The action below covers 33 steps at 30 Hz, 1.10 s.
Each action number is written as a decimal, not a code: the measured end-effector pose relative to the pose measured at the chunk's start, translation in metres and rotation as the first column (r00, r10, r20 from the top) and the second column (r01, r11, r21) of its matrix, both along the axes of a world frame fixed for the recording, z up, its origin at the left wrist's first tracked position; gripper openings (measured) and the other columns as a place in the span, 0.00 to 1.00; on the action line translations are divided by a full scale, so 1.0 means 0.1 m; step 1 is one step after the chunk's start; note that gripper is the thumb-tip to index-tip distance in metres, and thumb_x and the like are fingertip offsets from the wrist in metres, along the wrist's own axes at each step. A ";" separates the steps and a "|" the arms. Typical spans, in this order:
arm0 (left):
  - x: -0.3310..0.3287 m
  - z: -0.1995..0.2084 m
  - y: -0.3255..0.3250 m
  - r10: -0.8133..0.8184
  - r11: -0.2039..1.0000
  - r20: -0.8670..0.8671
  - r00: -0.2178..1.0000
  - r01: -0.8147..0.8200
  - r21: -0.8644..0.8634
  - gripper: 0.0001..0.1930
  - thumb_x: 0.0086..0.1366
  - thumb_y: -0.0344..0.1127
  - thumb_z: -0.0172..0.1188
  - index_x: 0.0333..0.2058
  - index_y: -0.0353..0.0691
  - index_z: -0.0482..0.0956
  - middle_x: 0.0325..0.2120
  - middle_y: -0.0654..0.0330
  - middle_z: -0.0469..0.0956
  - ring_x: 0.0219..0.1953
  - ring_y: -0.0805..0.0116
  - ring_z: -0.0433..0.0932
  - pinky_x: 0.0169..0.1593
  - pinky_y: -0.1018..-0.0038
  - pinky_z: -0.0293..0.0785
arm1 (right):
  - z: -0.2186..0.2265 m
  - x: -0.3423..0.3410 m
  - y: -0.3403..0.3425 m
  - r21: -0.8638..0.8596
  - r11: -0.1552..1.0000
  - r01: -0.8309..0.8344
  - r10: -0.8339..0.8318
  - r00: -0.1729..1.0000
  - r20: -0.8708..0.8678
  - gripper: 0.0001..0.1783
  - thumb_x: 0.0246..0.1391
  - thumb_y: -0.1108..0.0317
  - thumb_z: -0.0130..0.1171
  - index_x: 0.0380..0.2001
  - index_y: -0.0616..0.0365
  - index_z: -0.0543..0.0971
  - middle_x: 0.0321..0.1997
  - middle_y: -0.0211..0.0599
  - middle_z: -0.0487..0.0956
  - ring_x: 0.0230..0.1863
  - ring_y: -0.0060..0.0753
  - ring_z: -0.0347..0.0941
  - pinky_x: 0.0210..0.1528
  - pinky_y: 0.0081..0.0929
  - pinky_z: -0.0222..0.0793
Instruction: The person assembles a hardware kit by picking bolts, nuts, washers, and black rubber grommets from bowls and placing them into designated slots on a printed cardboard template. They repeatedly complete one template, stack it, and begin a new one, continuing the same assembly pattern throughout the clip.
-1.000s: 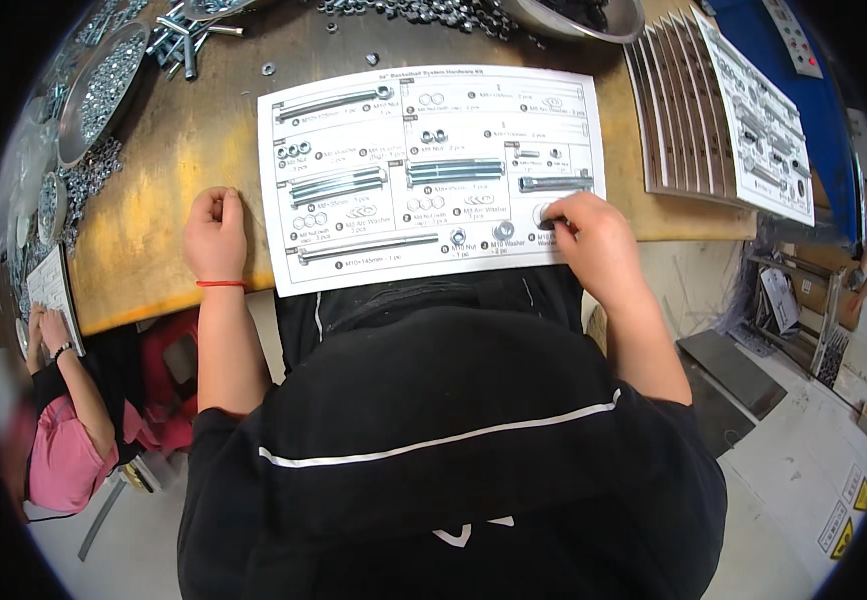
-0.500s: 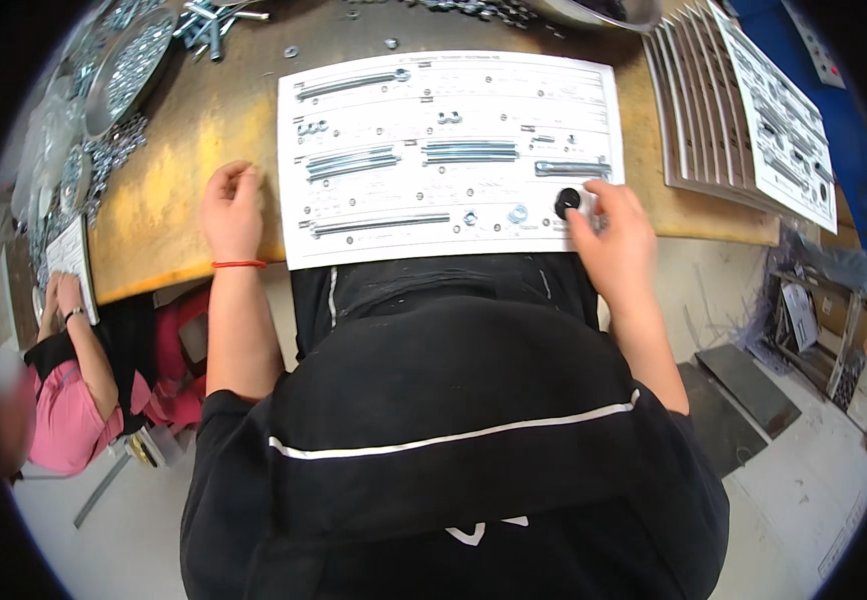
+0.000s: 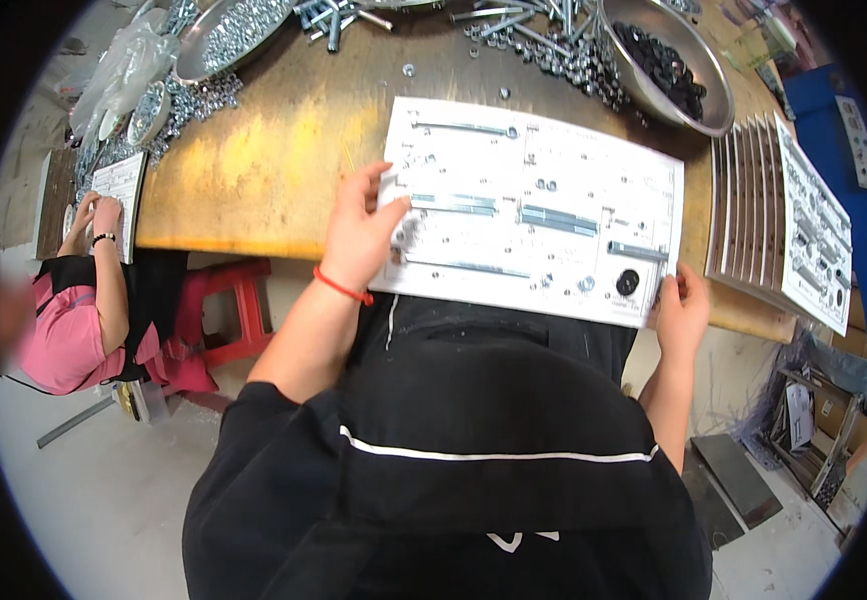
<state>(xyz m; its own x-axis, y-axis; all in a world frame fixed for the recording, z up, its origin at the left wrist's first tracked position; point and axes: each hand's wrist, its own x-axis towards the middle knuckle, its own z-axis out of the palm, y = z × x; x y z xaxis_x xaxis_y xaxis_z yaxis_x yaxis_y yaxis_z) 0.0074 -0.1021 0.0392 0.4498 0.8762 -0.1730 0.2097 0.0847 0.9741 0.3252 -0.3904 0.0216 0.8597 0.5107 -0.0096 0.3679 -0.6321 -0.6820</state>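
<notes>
A white printed hardware card (image 3: 593, 150) lies tilted at the table's front edge, between my two hands. My left hand (image 3: 361, 232) grips its left edge, the thumb on top. At the lower right corner, my right hand (image 3: 681, 312) has its bent fingers closed on the card's edge. Metal bolts (image 3: 558, 218) and small nuts (image 3: 546, 185) are set in rows on the card. A long bolt (image 3: 463, 128) lies along the top. Near the right hand is a round black part (image 3: 628, 283), with a short thick bolt (image 3: 637, 250) above it.
A stack of similar cards (image 3: 808, 225) leans on the table's right side. Behind are a metal bowl (image 3: 721, 112) of black parts, loose bolts (image 3: 543, 40), and a bowl (image 3: 243, 35) of small metal pieces. At far left a person in pink (image 3: 71, 335) handles another card (image 3: 123, 190).
My left hand has moved from the table onto the card's left edge. My right hand has left the black part for the card's right edge. The card is now tilted, its right side nearer me.
</notes>
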 end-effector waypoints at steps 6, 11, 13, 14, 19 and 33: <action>-0.11 0.05 0.26 -0.085 0.989 -0.135 0.987 0.100 0.107 0.23 0.59 0.33 0.64 0.52 0.32 0.72 0.45 0.51 0.76 0.47 0.62 0.77 0.51 0.70 0.74 | 0.57 0.02 0.47 -0.108 0.983 -0.147 0.165 0.970 0.179 0.18 0.52 0.71 0.61 0.47 0.65 0.78 0.39 0.42 0.76 0.34 0.35 0.73 0.38 0.30 0.71; 0.64 0.12 1.06 -0.187 0.854 -0.259 0.948 0.287 0.434 0.19 0.56 0.37 0.64 0.45 0.35 0.79 0.42 0.50 0.78 0.41 0.58 0.79 0.46 0.68 0.76 | 0.64 0.04 1.60 -0.054 0.874 -0.483 0.484 0.875 0.002 0.18 0.51 0.68 0.61 0.45 0.65 0.79 0.44 0.46 0.78 0.41 0.44 0.76 0.46 0.33 0.71; 1.01 0.19 1.28 -0.205 0.873 -0.373 0.905 0.342 0.347 0.24 0.55 0.41 0.66 0.48 0.34 0.77 0.46 0.48 0.77 0.48 0.54 0.77 0.53 0.66 0.73 | 0.36 0.06 2.20 -0.078 0.810 -0.581 0.580 0.814 -0.033 0.21 0.49 0.66 0.61 0.47 0.64 0.78 0.48 0.50 0.77 0.48 0.50 0.75 0.53 0.35 0.70; 1.15 0.09 1.38 -0.130 0.826 -0.445 0.886 0.345 0.445 0.27 0.53 0.41 0.67 0.51 0.34 0.76 0.48 0.47 0.75 0.50 0.53 0.76 0.54 0.65 0.73 | 0.36 -0.07 2.51 -0.183 0.801 -0.570 0.576 0.817 -0.025 0.24 0.49 0.65 0.61 0.49 0.64 0.77 0.51 0.51 0.76 0.51 0.51 0.74 0.55 0.36 0.69; 1.77 0.01 1.59 -0.005 0.780 -0.655 0.756 0.413 0.470 0.32 0.51 0.44 0.71 0.53 0.38 0.75 0.48 0.47 0.73 0.52 0.49 0.73 0.58 0.63 0.69 | 0.12 -0.34 3.47 -0.156 0.885 -0.439 0.465 0.852 0.242 0.23 0.48 0.66 0.63 0.48 0.62 0.75 0.52 0.50 0.72 0.52 0.55 0.72 0.53 0.41 0.71; 1.50 -0.14 1.66 -0.265 0.660 -0.545 0.796 0.562 0.498 0.13 0.54 0.32 0.67 0.40 0.41 0.83 0.37 0.54 0.78 0.43 0.56 0.77 0.49 0.66 0.74 | 0.09 -0.05 3.30 -0.015 0.766 -0.642 0.638 0.758 0.139 0.11 0.46 0.68 0.65 0.35 0.58 0.81 0.38 0.41 0.76 0.42 0.47 0.75 0.44 0.37 0.71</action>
<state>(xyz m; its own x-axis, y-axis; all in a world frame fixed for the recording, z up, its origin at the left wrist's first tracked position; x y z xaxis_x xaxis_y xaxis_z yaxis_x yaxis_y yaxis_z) 0.1575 0.0643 0.0255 0.8106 0.5808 0.0751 0.4359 -0.6840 0.5850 0.3201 -0.0599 0.0306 0.3245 0.9403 0.1026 0.7639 -0.1965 -0.6147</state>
